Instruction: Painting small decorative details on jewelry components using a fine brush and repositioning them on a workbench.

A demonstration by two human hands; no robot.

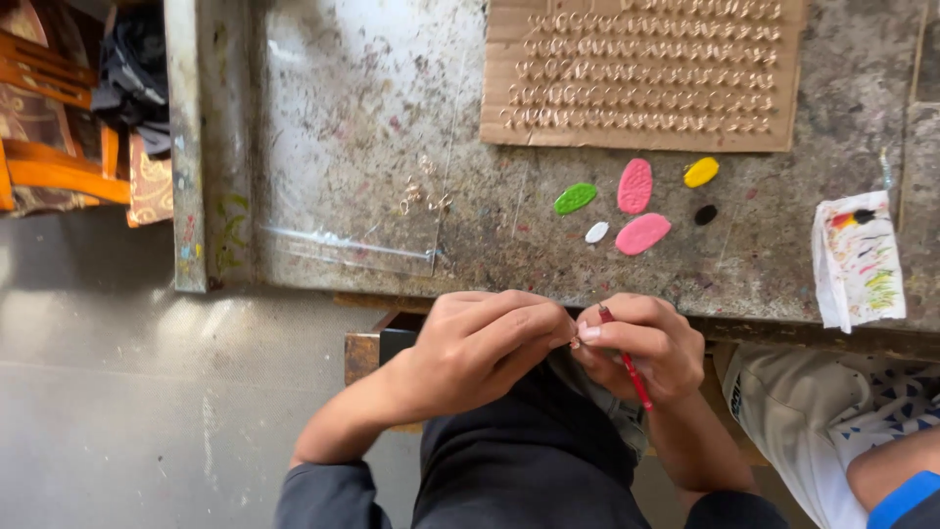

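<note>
a worn grey worktable (392, 118) fills the top of the view, its near edge just above the hands. on it a brown cardboard sheet (641, 73) lies flat and carries many small pale ring-like pieces in rows that run left to right. a clear plastic sheet (352, 167) covers the table's left part, with a few loose pale bits (423, 194) on it. at the right edge lies a white paper scrap (859, 260) smeared with paint. between cardboard and hands sit flat colour blobs: two pink ovals (638, 208), a green one (575, 198), a yellow one (701, 172), a small white one (596, 232) and a small black one (705, 215).

below the table edge, over the lap, the left hand (480, 343) has its fingertips pinched together on a tiny pale piece (576, 342), too small to tell its shape or way of lying. the right hand (641, 343) touches the left at that spot and is closed around a thin red brush (625, 358); its long axis runs diagonally, the upper end near the tiny piece, the lower end down and to the right.
</note>
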